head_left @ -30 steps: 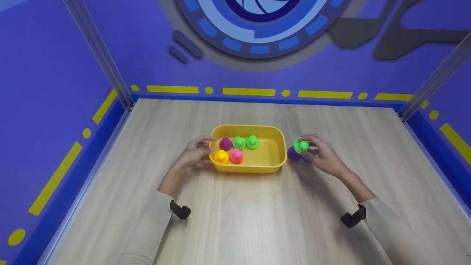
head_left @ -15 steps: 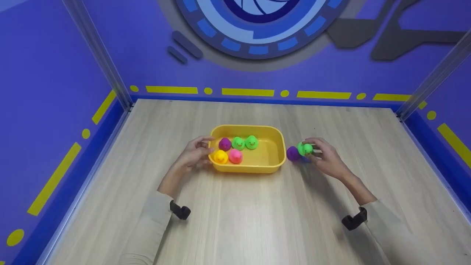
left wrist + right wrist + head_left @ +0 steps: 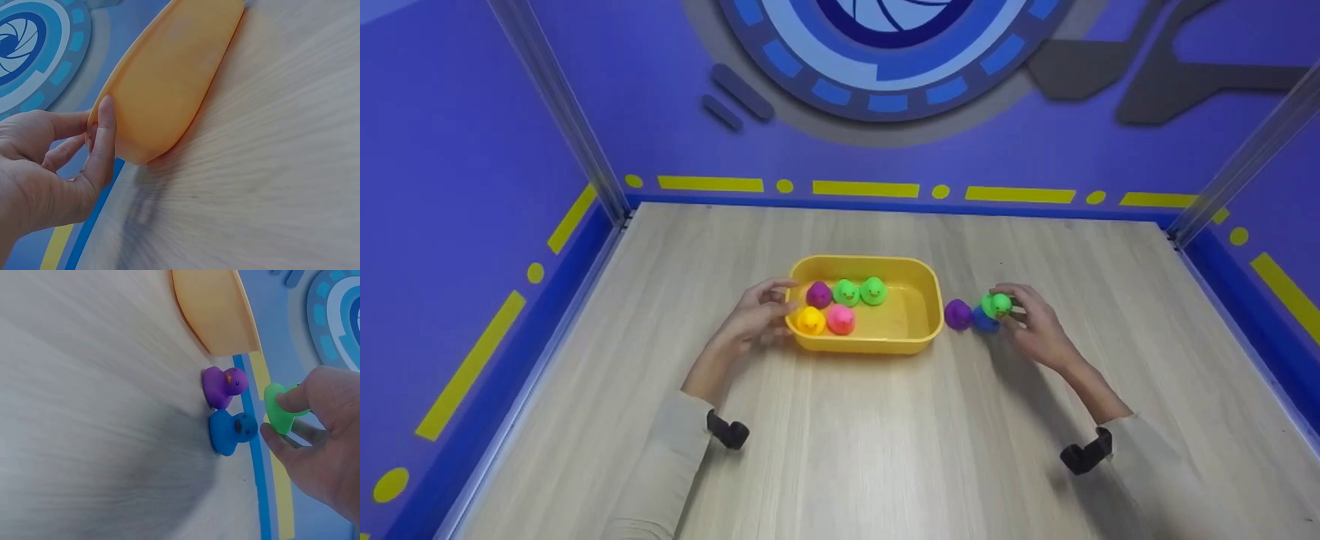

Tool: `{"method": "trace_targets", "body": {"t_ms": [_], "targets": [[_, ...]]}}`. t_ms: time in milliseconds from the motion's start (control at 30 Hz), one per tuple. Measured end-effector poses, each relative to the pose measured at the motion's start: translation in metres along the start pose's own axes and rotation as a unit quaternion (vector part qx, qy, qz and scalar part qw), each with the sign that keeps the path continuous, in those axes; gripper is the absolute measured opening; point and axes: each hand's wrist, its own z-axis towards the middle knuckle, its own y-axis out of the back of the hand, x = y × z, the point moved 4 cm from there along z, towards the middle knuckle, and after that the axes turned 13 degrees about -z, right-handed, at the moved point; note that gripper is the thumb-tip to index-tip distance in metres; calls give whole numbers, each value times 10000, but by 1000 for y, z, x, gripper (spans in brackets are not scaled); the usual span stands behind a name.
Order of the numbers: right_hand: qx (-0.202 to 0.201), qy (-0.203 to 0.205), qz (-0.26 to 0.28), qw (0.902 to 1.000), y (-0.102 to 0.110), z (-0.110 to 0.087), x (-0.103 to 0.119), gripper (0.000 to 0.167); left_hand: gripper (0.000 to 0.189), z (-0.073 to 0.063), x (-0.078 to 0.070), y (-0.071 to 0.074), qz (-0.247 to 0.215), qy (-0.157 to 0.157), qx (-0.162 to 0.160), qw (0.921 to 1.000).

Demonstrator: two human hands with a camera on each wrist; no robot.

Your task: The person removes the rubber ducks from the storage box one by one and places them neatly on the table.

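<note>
My right hand [image 3: 1039, 328] pinches a green rubber duck [image 3: 997, 306] between thumb and fingers, raised off the table in the right wrist view [image 3: 278, 410]. Below it a blue rubber duck [image 3: 229, 431] stands on the table, and a purple rubber duck [image 3: 958, 314] sits beside that one, close to the tub's right end. With thumb and fingers across the rim, my left hand [image 3: 62, 163] grips the left end of a yellow tub [image 3: 907, 343]. Inside lie a dark purple duck [image 3: 819, 295], two green ducks [image 3: 873, 291], a yellow duck [image 3: 811, 321] and a pink duck [image 3: 841, 319].
The tub stands on a light wood table [image 3: 840, 435]. Blue printed panels [image 3: 840, 161] enclose it at the back and both sides, with metal posts [image 3: 577, 112] at the corners. A black camera strap [image 3: 727, 429] circles each wrist.
My right hand has moved a little to the right, away from the tub, with the green duck, uncovering more of the blue and purple ducks. The left hand stays at the tub's rim.
</note>
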Motion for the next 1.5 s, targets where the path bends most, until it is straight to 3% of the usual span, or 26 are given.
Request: {"method": "trace_targets", "body": {"t_ms": [400,633,1033,1267,1500], "targets": [[-206,-387,-107,9990,7,-5,-18,44,44,1,3,-1,-137,41,32,9999],[-109,-588,-159,9981,8,-10,-30,45,47,0,2,1,7,-67,69,10000],[357,-915,-335,9946,4,-19,-53,43,45,2,2,1,-200,146,3,9997],[372,-835,-577,9941,1,-23,-61,42,44,2,3,0,-160,153,71,9997],[493,-594,-485,9958,0,-18,-62,40,45,0,1,1,-198,-18,158,9997]]}}
